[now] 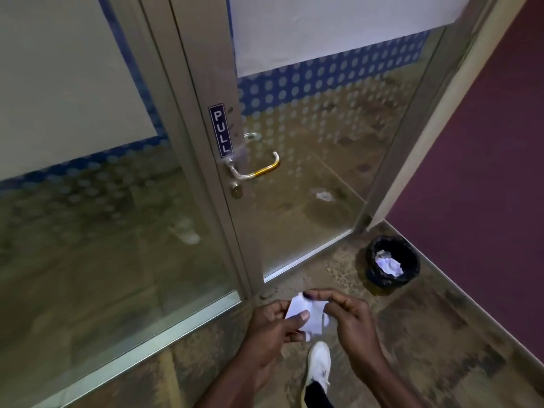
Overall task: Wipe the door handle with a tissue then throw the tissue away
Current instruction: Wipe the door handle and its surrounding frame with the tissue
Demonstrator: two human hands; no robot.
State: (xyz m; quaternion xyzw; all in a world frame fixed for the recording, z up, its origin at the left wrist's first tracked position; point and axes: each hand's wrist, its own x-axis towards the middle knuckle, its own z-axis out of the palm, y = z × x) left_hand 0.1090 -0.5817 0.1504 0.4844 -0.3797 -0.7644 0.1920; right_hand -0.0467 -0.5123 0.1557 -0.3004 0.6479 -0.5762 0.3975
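Mottled brown floor [441, 334] fills the low part of my view, running up to a glass door [309, 187] in a metal frame. I have both hands low in front of me: my left hand [273, 328] pinches the tissue [306, 315] with thumb on top, and my right hand [350, 316] grips its other edge with its fingertips. That tissue is white, small and creased, held flat between them. Below, one white shoe [319, 363] stands on the floor. To the right, near the maroon wall [485, 172], sits a black-lined bin [393, 262] with crumpled white paper [388, 265] inside; bare floor lies between it and me. Higher up, the door handle [256, 166], silver with a yellow band, juts out beside a PULL sign [221, 131].
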